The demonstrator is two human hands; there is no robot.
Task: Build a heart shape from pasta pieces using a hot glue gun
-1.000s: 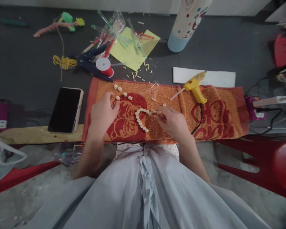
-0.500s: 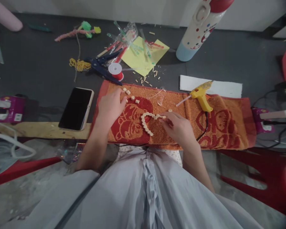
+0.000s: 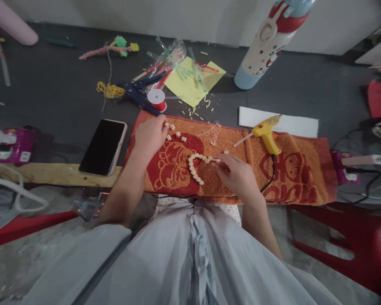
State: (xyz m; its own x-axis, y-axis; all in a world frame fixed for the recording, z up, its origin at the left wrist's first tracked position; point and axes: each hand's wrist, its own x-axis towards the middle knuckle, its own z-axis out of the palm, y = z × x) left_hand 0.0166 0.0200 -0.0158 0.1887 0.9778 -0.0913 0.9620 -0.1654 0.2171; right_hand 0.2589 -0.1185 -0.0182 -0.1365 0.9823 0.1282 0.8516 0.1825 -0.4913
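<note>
On an orange and red towel [image 3: 165, 178] lies a curved chain of small pale wooden pieces [image 3: 192, 168], bent like part of a heart. My right hand [image 3: 236, 171] pinches the chain's right end, and the fingers hide that tip. My left hand [image 3: 150, 137] is at the towel's upper left, its thumb and fingertips closed at a small pale wooden piece [image 3: 167, 124]. Several similar loose wooden pieces [image 3: 178, 134] are scattered beside these fingertips. Another loose piece [image 3: 226, 152] rests just above my right hand.
A yellow glue gun [image 3: 268, 135] lies at the towel's right, its cord trailing down. Left of the towel is a phone [image 3: 103, 147]. Behind are blue-handled pliers [image 3: 138, 93], a red thread spool [image 3: 157, 100], yellow paper [image 3: 186, 87] and a tall bottle [image 3: 257, 59].
My left thumb and fingers have drawn together at the uppermost loose piece. My right hand stays on the chain's end. The whole view has shifted slightly.
</note>
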